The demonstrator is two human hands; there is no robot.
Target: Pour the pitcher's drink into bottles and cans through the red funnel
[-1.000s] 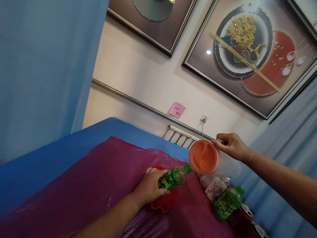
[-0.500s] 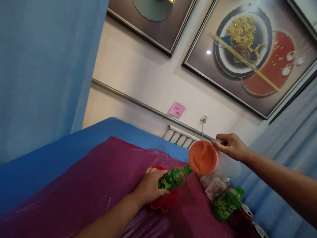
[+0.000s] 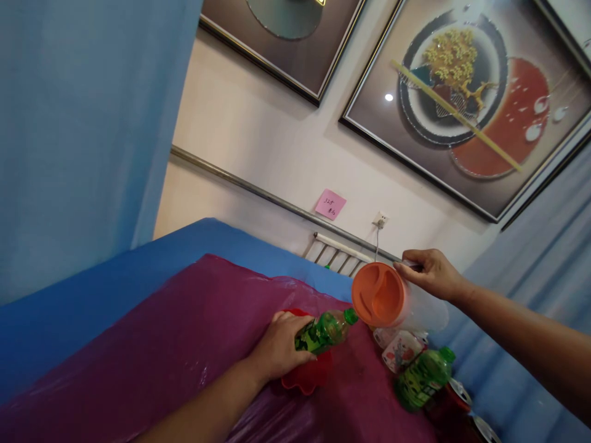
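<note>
The fingers of the left hand (image 3: 279, 347) grip a tilted green bottle (image 3: 321, 332), partly hiding a red dish (image 3: 307, 378) on the counter (image 3: 184, 344). The right hand's (image 3: 431, 271) are closed round the handle (image 3: 414, 266) of a tipped, orange-lidded pitcher (image 3: 392, 298).

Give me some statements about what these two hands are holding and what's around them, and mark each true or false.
1. The left hand grips a green bottle. True.
2. That bottle is uncapped. False: a green cap is on it.
3. The right hand holds a drink can. False: it holds a pitcher with an orange lid.
4. A second green bottle is beside a dark red can. True.
5. The wall note is yellow. False: it is pink.
</note>
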